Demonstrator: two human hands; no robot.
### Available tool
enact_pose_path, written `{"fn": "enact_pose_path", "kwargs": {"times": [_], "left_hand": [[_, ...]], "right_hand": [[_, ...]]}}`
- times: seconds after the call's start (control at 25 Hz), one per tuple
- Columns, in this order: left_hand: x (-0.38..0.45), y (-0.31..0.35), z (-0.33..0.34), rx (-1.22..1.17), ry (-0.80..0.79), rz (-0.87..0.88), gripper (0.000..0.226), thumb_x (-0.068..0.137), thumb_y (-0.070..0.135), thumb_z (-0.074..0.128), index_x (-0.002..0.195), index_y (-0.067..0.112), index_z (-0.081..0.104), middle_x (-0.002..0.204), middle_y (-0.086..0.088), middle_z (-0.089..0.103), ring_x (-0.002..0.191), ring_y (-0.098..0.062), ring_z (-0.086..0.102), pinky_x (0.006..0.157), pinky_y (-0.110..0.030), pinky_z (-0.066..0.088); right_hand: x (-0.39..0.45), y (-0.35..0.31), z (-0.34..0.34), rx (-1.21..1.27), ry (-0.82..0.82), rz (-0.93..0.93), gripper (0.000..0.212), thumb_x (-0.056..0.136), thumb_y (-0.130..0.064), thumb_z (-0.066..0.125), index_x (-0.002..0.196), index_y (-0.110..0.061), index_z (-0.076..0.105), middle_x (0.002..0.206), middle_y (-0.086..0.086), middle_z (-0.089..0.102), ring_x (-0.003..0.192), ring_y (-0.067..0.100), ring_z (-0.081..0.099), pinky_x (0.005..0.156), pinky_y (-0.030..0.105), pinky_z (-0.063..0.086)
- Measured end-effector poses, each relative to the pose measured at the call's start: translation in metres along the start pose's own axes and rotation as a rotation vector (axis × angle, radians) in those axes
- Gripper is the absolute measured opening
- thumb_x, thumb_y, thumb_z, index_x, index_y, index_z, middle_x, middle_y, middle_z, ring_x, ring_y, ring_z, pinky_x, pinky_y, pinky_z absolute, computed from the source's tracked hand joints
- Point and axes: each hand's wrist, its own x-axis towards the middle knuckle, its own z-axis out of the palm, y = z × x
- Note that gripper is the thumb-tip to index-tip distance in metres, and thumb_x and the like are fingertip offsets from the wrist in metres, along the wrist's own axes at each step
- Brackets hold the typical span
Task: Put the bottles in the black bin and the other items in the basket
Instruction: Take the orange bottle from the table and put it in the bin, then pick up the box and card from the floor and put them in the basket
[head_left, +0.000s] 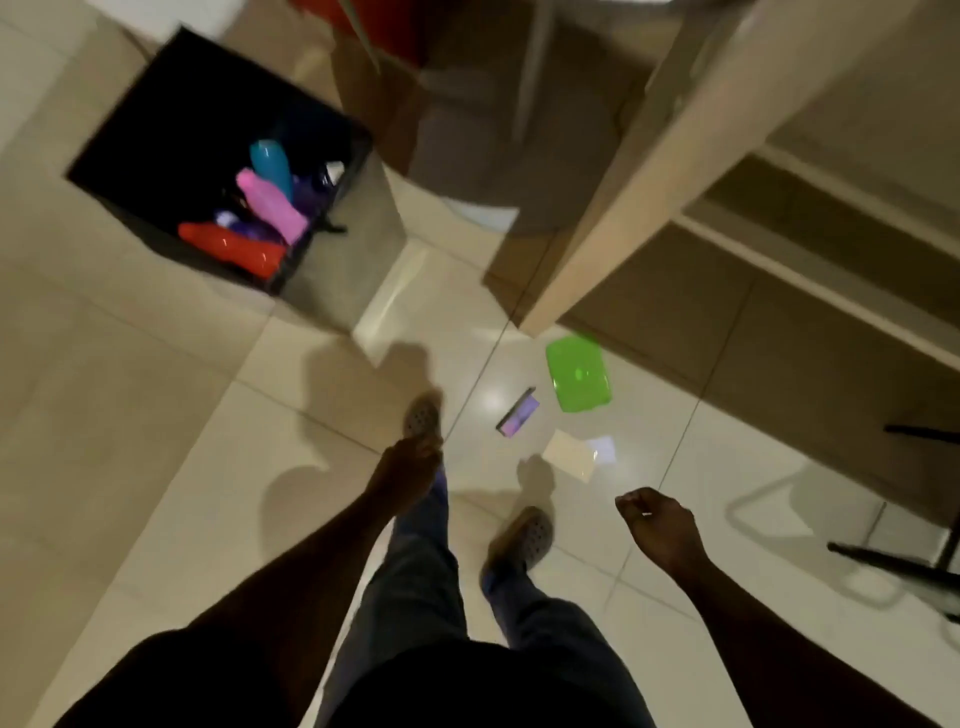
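— Hands, pose?
— Left hand (408, 470): arm stretched forward and down, fingers hanging loosely together, nothing held. Right hand (660, 525): out to the right, fingers curled loosely inward, thumb side up, nothing visibly held. Both blurred, so no finer finger detail.

— Containers and contents?
— Square black bin (156, 140), upper left on the glossy cream tiled floor (156, 441), open on top. Inside, lying against its near corner: red plastic bottle (234, 249) lowest, pink plastic bottle (272, 205) slanted above it, teal plastic bottle (272, 166) behind that. Purple items between them, too blurred to identify. Small white patch at the bin's right inner wall, unidentifiable.

— Basket?
— Cannot tell; none recognisable in view.

— Loose items on the floor?
— Flat green translucent plastic lid or container (578, 379), just beside the foot of a pale wooden panel (649, 171). Small purple-faced box (518, 415), tilted, near the green piece. Pale cream flat card (569, 457) touching a small white sheet (602, 448), both just ahead of the right hand and apart from it.

— Other entries?
— Dark trousers and two perforated grey clogs, one ahead of the other, between the hands. Black metal legs (904, 561) at the right edge.
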Motion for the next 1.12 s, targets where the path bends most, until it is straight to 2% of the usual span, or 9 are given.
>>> {"fn": "enact_pose_path", "kwargs": {"times": [0.16,0.32,0.44,0.52,0.64,0.8,0.92,1.04,1.12], "left_hand": [[0.048,-0.008,0.105,0.054,0.056,0.010,0.029,0.097,0.020,0.045,0.115,0.009,0.065,0.121,-0.016,0.066,0.111,-0.036,0.060,0.091,-0.036,0.047],[0.121,-0.028,0.210,0.071,0.025,-0.011,0.031,0.095,0.026,0.049,0.121,0.015,0.062,0.124,-0.011,0.065,0.119,-0.033,0.057,0.096,-0.034,0.045],[0.193,-0.041,0.265,0.176,0.001,0.069,0.041,0.094,0.032,0.050,0.131,0.016,0.053,0.129,-0.009,0.061,0.119,-0.029,0.056,0.094,-0.035,0.045],[0.243,-0.052,0.294,0.230,0.057,0.138,0.051,0.090,0.037,0.055,0.135,0.015,0.046,0.129,-0.011,0.057,0.115,-0.027,0.056,0.091,-0.040,0.050],[0.311,-0.067,0.320,0.403,0.212,0.260,0.060,0.080,0.040,0.068,0.126,0.007,0.049,0.123,-0.019,0.052,0.108,-0.033,0.054,0.082,-0.040,0.048],[0.387,-0.076,0.341,0.418,0.388,0.303,0.079,0.068,0.042,0.077,0.127,0.001,0.046,0.125,-0.024,0.048,0.111,-0.039,0.050,0.087,-0.049,0.048],[0.417,-0.078,0.354,0.357,0.408,0.295,0.084,0.066,0.040,0.080,0.132,0.003,0.042,0.128,-0.021,0.047,0.113,-0.037,0.051,0.088,-0.049,0.050],[0.433,-0.082,0.359,0.331,0.410,0.308,0.078,0.072,0.031,0.077,0.135,0.004,0.040,0.127,-0.019,0.051,0.113,-0.035,0.054,0.086,-0.046,0.052],[0.441,-0.085,0.358,0.306,0.395,0.308,0.072,0.076,0.029,0.074,0.135,0.005,0.040,0.128,-0.018,0.053,0.112,-0.035,0.056,0.087,-0.043,0.052]], "right_hand": [[0.053,0.091,0.048,-0.118,-0.114,-0.006,0.016,0.089,-0.029,0.062,0.082,-0.016,0.067,0.090,0.000,0.074,0.088,0.021,0.067,0.073,0.022,0.036],[0.128,0.165,0.104,-0.176,-0.154,0.032,0.019,0.089,-0.033,0.059,0.075,-0.020,0.060,0.091,0.001,0.073,0.075,0.016,0.060,0.069,0.021,0.030],[0.195,0.213,0.148,-0.199,-0.143,-0.018,0.019,0.087,-0.031,0.066,0.089,-0.012,0.066,0.093,0.006,0.074,0.084,0.024,0.067,0.068,0.022,0.038],[0.247,0.236,0.176,-0.209,-0.146,-0.060,0.023,0.084,-0.031,0.069,0.097,-0.012,0.064,0.100,0.008,0.071,0.092,0.027,0.065,0.073,0.028,0.047],[0.328,0.249,0.207,-0.245,-0.121,-0.077,0.038,0.081,-0.035,0.070,0.110,-0.014,0.058,0.115,0.008,0.062,0.107,0.027,0.056,0.083,0.036,0.049],[0.422,0.255,0.237,-0.373,0.007,-0.155,0.069,0.073,-0.036,0.078,0.127,-0.008,0.046,0.126,0.018,0.047,0.115,0.036,0.047,0.082,0.046,0.049],[0.461,0.259,0.258,-0.381,0.046,-0.150,0.082,0.066,-0.038,0.083,0.131,-0.011,0.041,0.127,0.018,0.042,0.113,0.036,0.046,0.079,0.045,0.049],[0.480,0.262,0.278,-0.431,0.055,-0.140,0.080,0.064,-0.034,0.083,0.129,-0.015,0.039,0.126,0.014,0.044,0.113,0.033,0.046,0.072,0.041,0.043],[0.486,0.262,0.284,-0.452,0.064,-0.138,0.080,0.063,-0.034,0.084,0.127,-0.014,0.040,0.122,0.013,0.048,0.111,0.033,0.047,0.073,0.040,0.042]]}}
